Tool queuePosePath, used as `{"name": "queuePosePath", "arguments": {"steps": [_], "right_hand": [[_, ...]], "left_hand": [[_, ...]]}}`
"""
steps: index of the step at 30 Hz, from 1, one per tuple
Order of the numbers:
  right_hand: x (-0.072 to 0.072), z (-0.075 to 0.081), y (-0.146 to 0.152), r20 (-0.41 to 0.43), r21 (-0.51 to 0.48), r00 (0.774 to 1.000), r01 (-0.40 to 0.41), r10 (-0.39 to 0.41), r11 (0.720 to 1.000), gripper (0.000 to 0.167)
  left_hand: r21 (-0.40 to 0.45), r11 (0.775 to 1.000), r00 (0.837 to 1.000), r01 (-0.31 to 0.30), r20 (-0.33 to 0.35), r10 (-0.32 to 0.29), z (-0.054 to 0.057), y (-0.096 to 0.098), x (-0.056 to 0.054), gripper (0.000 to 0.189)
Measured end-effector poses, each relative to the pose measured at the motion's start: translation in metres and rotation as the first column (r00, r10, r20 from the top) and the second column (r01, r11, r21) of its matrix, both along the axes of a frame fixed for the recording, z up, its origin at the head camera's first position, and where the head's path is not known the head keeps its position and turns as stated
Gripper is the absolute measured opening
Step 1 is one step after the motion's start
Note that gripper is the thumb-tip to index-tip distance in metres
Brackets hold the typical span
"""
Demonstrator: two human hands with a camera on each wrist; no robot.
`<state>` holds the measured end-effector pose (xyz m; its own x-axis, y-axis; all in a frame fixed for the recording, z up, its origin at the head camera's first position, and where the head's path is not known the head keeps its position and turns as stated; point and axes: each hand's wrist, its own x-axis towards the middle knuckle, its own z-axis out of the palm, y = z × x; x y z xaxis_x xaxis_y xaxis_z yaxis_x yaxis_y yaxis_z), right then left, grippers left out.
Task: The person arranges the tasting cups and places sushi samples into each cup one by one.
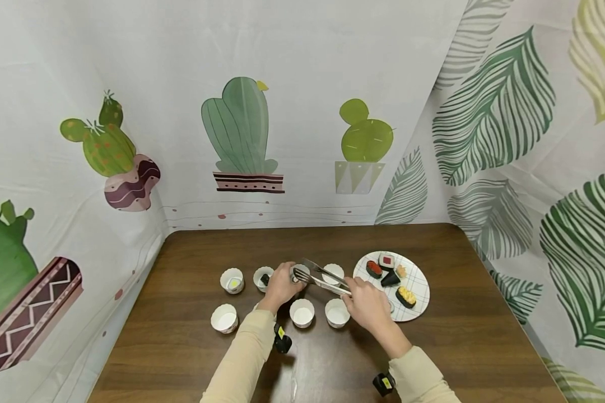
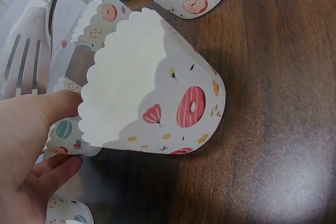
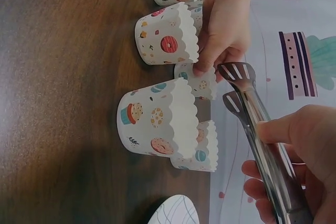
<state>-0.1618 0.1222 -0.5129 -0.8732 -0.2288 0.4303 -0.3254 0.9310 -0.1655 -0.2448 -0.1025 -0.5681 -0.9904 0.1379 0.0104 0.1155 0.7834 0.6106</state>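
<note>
My left hand (image 1: 284, 284) grips a small scalloped paper cup (image 3: 203, 85) in the back row, thumb on its side. The right hand (image 1: 367, 302) holds metal serving tongs (image 3: 270, 166), thumb on one arm and fingers round the other. Their slotted ends reach left over the gripped cup, slightly apart, and no food shows between them. Further left in the back row, one cup (image 1: 232, 287) contains a yellow and white piece and another holds a dark piece (image 1: 265, 279). The gripped cup's inside is mostly hidden.
A white checked plate (image 1: 414, 273) at the right bears several sushi pieces, including a red-topped one (image 1: 374, 269) and a yellow-topped one (image 1: 406, 296). More paper cups stand in front, such as the near-left cup (image 1: 224, 318) and the middle cup (image 1: 301, 313). Fabric walls border the wooden table (image 1: 181, 347).
</note>
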Motion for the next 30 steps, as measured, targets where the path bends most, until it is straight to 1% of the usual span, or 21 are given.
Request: {"name": "queuePosePath", "arguments": {"steps": [8, 13, 17, 25, 30], "right_hand": [[0.002, 0.001, 0.008, 0.006, -0.014, 1.000, 0.003, -0.003, 1.000, 0.035], [0.004, 0.004, 0.014, 0.022, -0.016, 0.999, 0.024, -0.024, 1.000, 0.037], [0.006, 0.005, 0.020, 0.026, -0.013, 0.999, 0.044, -0.044, 0.999, 0.038], [0.009, 0.008, 0.033, 0.062, -0.028, 0.994, 0.092, -0.090, 0.995, 0.041], [0.010, 0.006, 0.044, 0.035, -0.030, 0.995, 0.099, -0.098, 0.995, 0.042]], "left_hand": [[0.007, 1.000, 1.000, -0.009, 0.007, 0.009, 0.001, 0.001, 0.000, 0.063], [0.002, 1.000, 1.000, -0.010, 0.001, 0.010, 0.000, 0.001, 0.001, 0.063], [-0.002, 1.000, 1.000, -0.005, -0.019, 0.005, 0.000, 0.000, 0.001, 0.062], [0.011, 1.000, 1.000, -0.009, -0.013, 0.009, 0.002, 0.001, 0.001, 0.062], [0.001, 1.000, 1.000, -0.014, -0.014, 0.014, 0.000, 0.001, 0.000, 0.063]]}}
